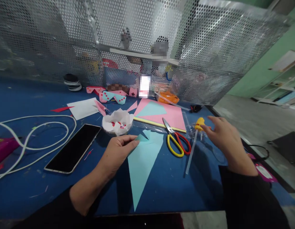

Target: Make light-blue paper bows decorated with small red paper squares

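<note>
My left hand point(118, 152) pinches the top corner of a light blue paper piece point(143, 159), a long triangle with its point towards me. A small folded flap point(146, 134) stands up at its upper edge. My right hand point(223, 140) is open, thumb and finger apart, beside a yellow tool point(200, 123) with a long clear stick point(192, 156), which looks like a glue gun; whether the thumb touches it I cannot tell. Between the hands lie scissors point(177, 141) with one yellow and one red handle, blades pointing away.
Behind are pink paper sheets point(174, 116), a paper-lined bowl point(117, 122) with red scraps and paper glasses point(114, 97). A black phone point(73, 149) and white cable point(25, 144) lie left. A perforated metal panel point(142, 28) borders the blue table point(166, 187) at the back.
</note>
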`<control>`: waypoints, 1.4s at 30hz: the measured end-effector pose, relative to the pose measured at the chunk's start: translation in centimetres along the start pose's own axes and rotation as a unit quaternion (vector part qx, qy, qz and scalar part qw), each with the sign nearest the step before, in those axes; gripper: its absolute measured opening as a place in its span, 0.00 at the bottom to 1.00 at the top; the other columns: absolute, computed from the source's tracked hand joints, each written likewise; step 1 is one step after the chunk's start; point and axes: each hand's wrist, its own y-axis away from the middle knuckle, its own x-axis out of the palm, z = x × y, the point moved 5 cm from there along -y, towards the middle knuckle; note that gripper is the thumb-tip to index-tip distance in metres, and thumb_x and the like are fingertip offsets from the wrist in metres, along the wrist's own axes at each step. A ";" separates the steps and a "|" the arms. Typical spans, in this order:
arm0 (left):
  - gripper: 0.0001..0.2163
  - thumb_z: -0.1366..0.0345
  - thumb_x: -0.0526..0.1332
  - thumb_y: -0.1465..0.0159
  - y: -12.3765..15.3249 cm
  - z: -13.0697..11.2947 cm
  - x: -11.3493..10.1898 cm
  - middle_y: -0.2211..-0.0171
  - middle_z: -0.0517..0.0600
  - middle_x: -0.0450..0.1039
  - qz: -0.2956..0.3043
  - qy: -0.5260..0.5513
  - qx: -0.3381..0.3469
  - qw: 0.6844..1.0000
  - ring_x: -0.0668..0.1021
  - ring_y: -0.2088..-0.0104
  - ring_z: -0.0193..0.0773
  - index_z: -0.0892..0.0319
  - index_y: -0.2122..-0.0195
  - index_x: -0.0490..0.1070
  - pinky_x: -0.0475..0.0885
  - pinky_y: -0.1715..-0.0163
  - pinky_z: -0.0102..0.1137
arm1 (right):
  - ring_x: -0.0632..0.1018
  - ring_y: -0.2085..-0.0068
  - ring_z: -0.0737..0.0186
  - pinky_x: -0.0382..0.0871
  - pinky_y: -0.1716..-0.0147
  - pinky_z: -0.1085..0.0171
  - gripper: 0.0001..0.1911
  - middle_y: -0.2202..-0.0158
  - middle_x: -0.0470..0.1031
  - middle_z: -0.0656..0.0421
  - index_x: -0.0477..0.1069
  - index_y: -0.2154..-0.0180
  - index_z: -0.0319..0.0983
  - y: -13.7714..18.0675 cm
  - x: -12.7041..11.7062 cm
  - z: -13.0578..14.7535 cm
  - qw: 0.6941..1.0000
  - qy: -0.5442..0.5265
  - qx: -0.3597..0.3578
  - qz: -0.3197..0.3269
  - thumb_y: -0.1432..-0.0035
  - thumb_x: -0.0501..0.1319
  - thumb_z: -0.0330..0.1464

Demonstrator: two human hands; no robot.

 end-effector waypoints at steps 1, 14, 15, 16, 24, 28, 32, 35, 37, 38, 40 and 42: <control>0.14 0.61 0.74 0.51 0.0 -0.1 -0.1 0.74 0.48 0.80 -0.004 0.002 0.005 1.000 0.75 0.77 0.34 0.59 0.63 0.83 0.68 0.74 0.27 | 0.77 0.48 0.45 0.71 0.58 0.55 0.20 0.51 0.76 0.46 0.73 0.52 0.38 0.9 -0.2 1.8 0.999 -0.033 -0.018 -0.008 0.35 0.56 0.45; 0.11 0.61 0.70 0.46 0.3 -0.3 -0.1 0.68 0.50 0.84 -0.021 0.009 0.080 0.997 0.79 0.70 0.38 0.57 0.62 0.84 0.73 0.69 0.30 | 0.76 0.72 0.63 0.72 0.73 0.63 0.43 0.74 0.70 0.66 0.60 0.39 0.37 7.8 7.9 14.5 0.736 -0.616 0.218 0.176 0.52 0.71 0.44; 0.11 0.62 0.70 0.45 0.4 -0.5 0.1 0.67 0.51 0.84 -0.009 -0.010 0.087 0.996 0.80 0.68 0.40 0.57 0.62 0.84 0.74 0.67 0.31 | 0.76 0.72 0.62 0.72 0.72 0.62 0.43 0.73 0.72 0.65 0.61 0.39 0.37 7.8 8.1 14.5 0.725 -0.624 0.233 0.176 0.54 0.72 0.42; 0.10 0.62 0.69 0.45 0.5 -0.6 0.3 0.66 0.51 0.84 0.003 -0.029 0.096 0.995 0.80 0.66 0.41 0.57 0.63 0.84 0.74 0.65 0.32 | 0.77 0.72 0.61 0.73 0.70 0.61 0.42 0.71 0.74 0.63 0.62 0.40 0.38 7.9 8.3 14.5 0.717 -0.631 0.239 0.175 0.55 0.72 0.41; 0.16 0.56 0.60 0.42 -0.1 0.7 0.2 0.70 0.53 0.80 0.054 0.010 0.013 0.998 0.78 0.72 0.38 0.61 0.64 0.81 0.70 0.76 0.28 | 0.79 0.64 0.55 0.76 0.64 0.56 0.38 0.60 0.78 0.56 0.63 0.41 0.39 8.0 8.3 13.7 0.760 -0.606 0.186 0.143 0.53 0.70 0.38; 0.18 0.49 0.64 0.43 -0.6 1.4 0.5 0.78 0.48 0.72 0.075 -0.018 -0.025 0.997 0.73 0.77 0.34 0.61 0.73 0.79 0.67 0.78 0.27 | 0.78 0.58 0.52 0.75 0.64 0.55 0.36 0.56 0.77 0.54 0.63 0.41 0.42 8.1 8.1 13.5 0.798 -0.575 0.138 0.118 0.50 0.69 0.38; 0.16 0.52 0.72 0.50 -0.6 1.3 0.8 0.81 0.45 0.68 0.081 -0.046 -0.013 0.996 0.69 0.78 0.31 0.61 0.78 0.76 0.65 0.78 0.26 | 0.77 0.65 0.55 0.73 0.68 0.56 0.37 0.62 0.77 0.58 0.63 0.41 0.44 8.2 8.2 13.5 0.786 -0.589 0.147 0.116 0.52 0.70 0.36; 0.15 0.53 0.71 0.48 -0.5 1.1 0.8 0.80 0.45 0.69 0.068 -0.057 0.009 0.996 0.68 0.78 0.31 0.60 0.77 0.77 0.63 0.78 0.26 | 0.76 0.72 0.57 0.72 0.72 0.58 0.41 0.70 0.76 0.62 0.59 0.38 0.44 8.4 8.3 13.6 0.746 -0.626 0.187 0.130 0.52 0.71 0.37; 0.13 0.54 0.70 0.47 -0.3 0.8 0.7 0.80 0.45 0.69 0.054 -0.061 0.028 0.996 0.67 0.78 0.30 0.60 0.76 0.78 0.63 0.77 0.25 | 0.77 0.72 0.58 0.73 0.72 0.58 0.45 0.72 0.77 0.63 0.56 0.36 0.42 8.5 8.3 13.8 0.715 -0.653 0.210 0.134 0.53 0.72 0.38; 0.13 0.55 0.70 0.46 -0.3 0.7 0.6 0.80 0.45 0.69 0.044 -0.065 0.041 0.996 0.67 0.78 0.29 0.60 0.76 0.78 0.63 0.77 0.25 | 0.78 0.72 0.59 0.73 0.70 0.59 0.46 0.71 0.78 0.63 0.56 0.36 0.41 8.5 8.3 13.9 0.703 -0.664 0.218 0.135 0.53 0.72 0.38; 0.11 0.56 0.69 0.44 -0.2 0.4 0.5 0.80 0.44 0.69 0.021 -0.075 0.066 0.995 0.67 0.77 0.29 0.60 0.75 0.79 0.63 0.77 0.25 | 0.79 0.70 0.59 0.75 0.68 0.59 0.46 0.69 0.80 0.61 0.57 0.37 0.39 8.7 8.3 14.2 0.686 -0.677 0.224 0.149 0.54 0.74 0.37; 0.10 0.57 0.68 0.43 -0.1 0.2 0.4 0.79 0.45 0.70 0.000 -0.085 0.087 0.993 0.68 0.77 0.30 0.60 0.74 0.80 0.63 0.77 0.25 | 0.80 0.69 0.59 0.75 0.66 0.59 0.41 0.67 0.81 0.59 0.62 0.41 0.39 8.9 8.5 14.7 0.675 -0.682 0.216 0.182 0.55 0.74 0.36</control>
